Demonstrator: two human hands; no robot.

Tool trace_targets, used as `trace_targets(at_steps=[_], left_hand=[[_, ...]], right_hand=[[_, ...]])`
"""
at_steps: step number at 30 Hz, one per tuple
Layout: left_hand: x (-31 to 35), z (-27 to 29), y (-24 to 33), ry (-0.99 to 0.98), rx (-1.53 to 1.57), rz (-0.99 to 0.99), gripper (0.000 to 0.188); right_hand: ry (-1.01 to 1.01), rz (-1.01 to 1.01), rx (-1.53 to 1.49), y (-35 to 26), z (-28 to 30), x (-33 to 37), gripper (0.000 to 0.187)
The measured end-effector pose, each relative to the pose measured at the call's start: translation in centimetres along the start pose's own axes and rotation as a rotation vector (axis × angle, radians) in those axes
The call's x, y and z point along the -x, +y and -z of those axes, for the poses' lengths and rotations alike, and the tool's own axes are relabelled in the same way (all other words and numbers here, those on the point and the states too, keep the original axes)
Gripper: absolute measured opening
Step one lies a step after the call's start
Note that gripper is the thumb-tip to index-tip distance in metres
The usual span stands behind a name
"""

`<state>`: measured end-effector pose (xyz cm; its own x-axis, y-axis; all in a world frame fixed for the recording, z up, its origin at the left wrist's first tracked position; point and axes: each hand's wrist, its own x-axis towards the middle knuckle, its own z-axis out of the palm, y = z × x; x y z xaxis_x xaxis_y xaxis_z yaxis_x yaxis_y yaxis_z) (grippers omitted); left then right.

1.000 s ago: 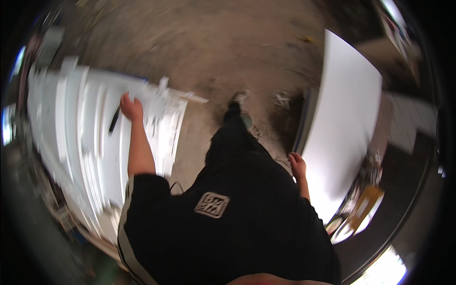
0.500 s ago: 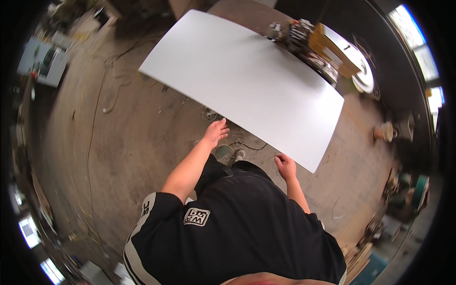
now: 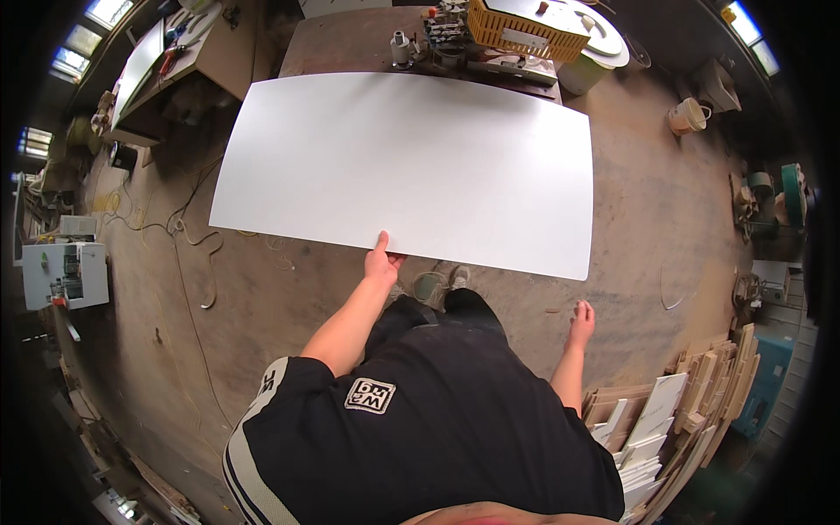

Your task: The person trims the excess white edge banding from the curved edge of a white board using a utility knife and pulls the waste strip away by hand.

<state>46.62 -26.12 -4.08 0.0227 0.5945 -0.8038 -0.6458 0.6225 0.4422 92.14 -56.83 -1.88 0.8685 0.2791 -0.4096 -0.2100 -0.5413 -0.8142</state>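
A large white panel (image 3: 411,166) with a smooth face lies in front of me, over the brown table. My left hand (image 3: 382,262) grips its near edge, thumb on the upper face and fingers curled beneath, where the edge partly hides them. Off the panel, below its near right corner, my right hand (image 3: 581,323) hangs in the air with nothing in it. Its fingers are loosely bent and slightly apart.
Beyond the panel, the brown table (image 3: 341,39) bears a yellow plastic crate (image 3: 525,33) and a metal spray-gun cup (image 3: 401,49). Wood offcuts (image 3: 700,394) stand at my lower right. A hose (image 3: 213,262) trails across the floor at left; a white bucket (image 3: 688,116) stands far right.
My left hand has closed on the panel's near edge. My right hand has moved outward, away from the panel. The view has turned, so the panel appears more level.
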Motion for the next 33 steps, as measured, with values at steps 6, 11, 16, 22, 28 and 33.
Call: trace_targets(at_steps=[6, 11, 16, 22, 28, 33], left_hand=[[7.2, -1.1, 5.7, 0.005, -0.106, -0.096, 0.036], [12.3, -4.4, 10.2, 0.010, -0.272, -0.239, 0.028], [16.1, -9.2, 14.1, 0.098, -0.381, -0.387, 0.025], [17.7, -12.1, 17.5, -0.001, -0.506, -0.552, 0.028], [18.2, -14.5, 26.0, -0.321, -0.600, -0.913, 0.044], [8.4, -14.1, 32.2, -0.164, -1.232, -1.144, 0.052]], right_hand=[[0.045, -0.126, -0.660, -1.7, -0.2, -1.7, 0.048], [-0.269, 0.192, -1.010, -5.6, -4.6, -5.4, 0.048], [-0.487, 0.511, -1.351, -17.3, -9.7, -3.1, 0.057], [-0.509, 0.801, -1.393, -23.0, -10.6, -3.9, 0.060], [-0.309, 1.048, -1.100, -28.4, -8.3, 1.3, 0.068], [-0.229, 1.163, -0.914, -31.0, -5.7, 7.0, 0.072]])
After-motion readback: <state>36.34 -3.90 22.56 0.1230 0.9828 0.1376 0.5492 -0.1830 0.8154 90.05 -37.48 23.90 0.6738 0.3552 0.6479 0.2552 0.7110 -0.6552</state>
